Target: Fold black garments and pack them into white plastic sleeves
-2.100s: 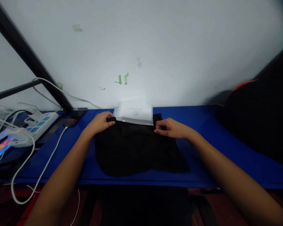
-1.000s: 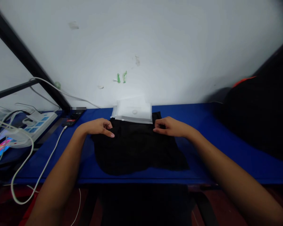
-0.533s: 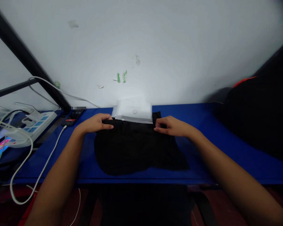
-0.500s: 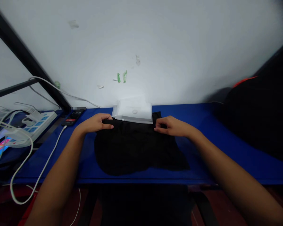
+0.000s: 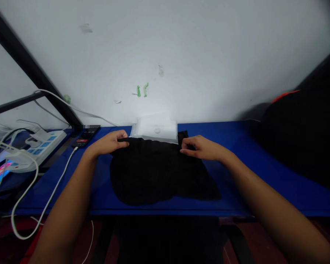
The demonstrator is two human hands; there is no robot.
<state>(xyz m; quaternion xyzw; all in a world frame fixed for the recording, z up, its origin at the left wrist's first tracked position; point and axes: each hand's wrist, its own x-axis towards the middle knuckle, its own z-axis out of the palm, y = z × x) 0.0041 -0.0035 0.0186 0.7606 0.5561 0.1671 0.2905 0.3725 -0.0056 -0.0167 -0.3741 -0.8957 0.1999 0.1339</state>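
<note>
A black cloth (image 5: pixel 156 172) lies spread on the blue table (image 5: pixel 222 128), its lower edge near the table's front. My left hand (image 5: pixel 111 142) pinches the cloth's upper left corner between thumb and fingers. At the upper right corner, my right hand (image 5: pixel 199 147) is closed on the cloth, with a small flap of it standing out behind the fingers. Behind the cloth, against the wall, lies a translucent white plastic bag (image 5: pixel 156 128) with a small round mark. The cloth's top edge overlaps the bag's front edge.
At the left are a white power strip (image 5: pixel 46 148) with tangled cables, a phone (image 5: pixel 86 136) on a white cable, and another phone with a lit screen (image 5: pixel 0 174). A large black object (image 5: pixel 302 135) with a red edge takes up the right side.
My left hand has moved slightly up and to the left, and the cloth's top left edge now covers more of the bag's front edge. My right hand is almost unchanged.
</note>
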